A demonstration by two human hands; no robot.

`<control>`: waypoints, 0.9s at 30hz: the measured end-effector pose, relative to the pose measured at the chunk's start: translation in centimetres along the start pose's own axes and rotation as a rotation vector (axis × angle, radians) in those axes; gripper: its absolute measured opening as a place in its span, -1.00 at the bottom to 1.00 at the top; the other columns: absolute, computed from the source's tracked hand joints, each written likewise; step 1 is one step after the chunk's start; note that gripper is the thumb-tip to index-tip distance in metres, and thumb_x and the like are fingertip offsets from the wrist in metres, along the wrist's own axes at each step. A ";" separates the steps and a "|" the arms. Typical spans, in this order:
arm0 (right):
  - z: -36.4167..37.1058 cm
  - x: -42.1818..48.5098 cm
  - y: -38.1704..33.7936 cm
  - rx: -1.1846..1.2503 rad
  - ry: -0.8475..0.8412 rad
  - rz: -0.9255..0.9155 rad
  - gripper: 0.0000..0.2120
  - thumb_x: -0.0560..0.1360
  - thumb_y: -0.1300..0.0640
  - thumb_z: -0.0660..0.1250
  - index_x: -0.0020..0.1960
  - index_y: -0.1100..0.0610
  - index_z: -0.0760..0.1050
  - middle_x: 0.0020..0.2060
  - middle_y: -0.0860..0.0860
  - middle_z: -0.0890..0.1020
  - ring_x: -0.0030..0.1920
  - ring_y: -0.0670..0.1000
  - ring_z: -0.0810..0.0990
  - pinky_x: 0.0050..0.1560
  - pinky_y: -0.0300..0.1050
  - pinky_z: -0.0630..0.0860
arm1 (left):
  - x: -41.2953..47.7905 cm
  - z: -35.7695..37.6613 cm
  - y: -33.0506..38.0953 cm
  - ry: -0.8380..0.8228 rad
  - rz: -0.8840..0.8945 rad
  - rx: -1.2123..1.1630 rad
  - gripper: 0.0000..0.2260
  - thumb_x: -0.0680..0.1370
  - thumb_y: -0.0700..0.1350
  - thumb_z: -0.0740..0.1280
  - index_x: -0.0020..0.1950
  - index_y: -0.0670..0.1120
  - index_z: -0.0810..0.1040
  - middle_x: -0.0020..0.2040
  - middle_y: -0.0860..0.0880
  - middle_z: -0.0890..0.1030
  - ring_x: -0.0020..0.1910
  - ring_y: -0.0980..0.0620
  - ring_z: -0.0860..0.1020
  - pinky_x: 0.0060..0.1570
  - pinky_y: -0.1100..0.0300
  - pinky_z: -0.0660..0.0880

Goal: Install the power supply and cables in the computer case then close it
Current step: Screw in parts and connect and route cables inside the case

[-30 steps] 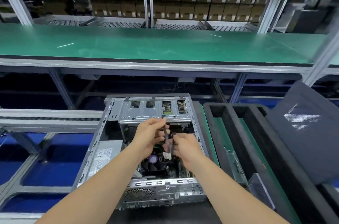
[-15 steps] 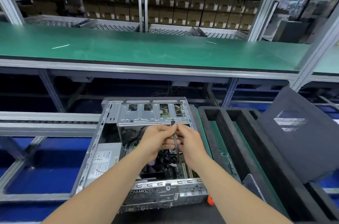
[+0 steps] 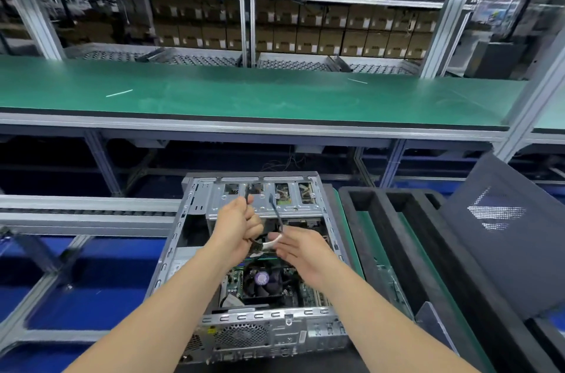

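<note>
An open grey computer case (image 3: 171, 253) lies on its side in the lower middle of the head view. Its drive cage (image 3: 263, 204) is at the far end, the black CPU fan (image 3: 263, 279) near the middle, and the power supply (image 3: 179, 265) along the left wall, mostly hidden by my left arm. My left hand (image 3: 240, 227) is curled round a thin black cable (image 3: 276, 212) with a white end (image 3: 272, 244), held above the case. My right hand (image 3: 301, 253) is beside it with fingers nearly straight, touching the white end.
A black foam tray (image 3: 376, 238) with long slots stands right of the case. A dark mesh side panel (image 3: 504, 229) leans at the far right. A green workbench (image 3: 244, 94) runs across behind. Metal conveyor rails (image 3: 76, 213) lie to the left over blue flooring.
My hands have drawn apart. The left hand rose toward the drive cage with the cable; the right hand let go of the strand, opened and dropped lower right. The camera tilted slightly.
</note>
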State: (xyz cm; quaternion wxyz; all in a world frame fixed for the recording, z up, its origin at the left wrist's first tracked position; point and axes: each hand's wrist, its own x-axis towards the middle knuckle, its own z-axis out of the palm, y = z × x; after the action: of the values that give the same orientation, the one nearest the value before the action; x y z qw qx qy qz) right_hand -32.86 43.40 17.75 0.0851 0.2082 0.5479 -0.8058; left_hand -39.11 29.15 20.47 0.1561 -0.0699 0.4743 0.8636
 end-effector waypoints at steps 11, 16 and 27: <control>-0.4 1.1 0.5 0.001 0.181 -0.027 -0.73 0.74 0.18 0.19 0.15 0.29 0.61 -0.35 0.03 0.46 -0.45 -0.06 0.39 -0.43 -0.17 0.44 | 0.4 -1.8 -5.5 0.149 -0.177 0.605 -0.80 0.68 -0.21 0.04 0.13 -0.16 0.44 -0.39 -0.09 0.59 -0.53 -0.02 0.43 -0.48 0.17 0.43; -0.6 1.5 1.5 -0.110 0.314 -0.030 -0.67 0.76 0.20 0.05 0.11 0.24 0.59 -0.31 0.06 0.48 -0.48 -0.05 0.30 -0.49 -0.17 0.30 | 0.5 -1.6 -5.7 0.120 -0.091 0.754 -0.85 0.72 -0.10 0.14 0.22 -0.04 0.47 -0.13 -0.08 0.72 -0.40 -0.02 0.53 -0.49 0.17 0.48; 0.2 2.6 1.6 0.083 0.456 0.003 -0.61 0.76 0.10 0.09 -0.01 0.13 0.66 -0.32 -0.01 0.43 -0.44 -0.04 0.28 -0.43 -0.14 0.31 | 1.0 -0.7 -6.1 0.180 0.036 0.938 -0.80 0.65 -0.10 0.21 -0.03 0.06 0.63 -0.22 0.08 0.70 -0.12 0.09 0.57 -0.17 0.16 0.38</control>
State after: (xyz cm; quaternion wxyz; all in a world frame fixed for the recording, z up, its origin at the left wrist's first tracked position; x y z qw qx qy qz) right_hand -34.65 42.79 15.36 -0.0484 0.3889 0.5190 -0.7596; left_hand -38.03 31.84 14.94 0.1142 -0.0582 0.8258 0.5493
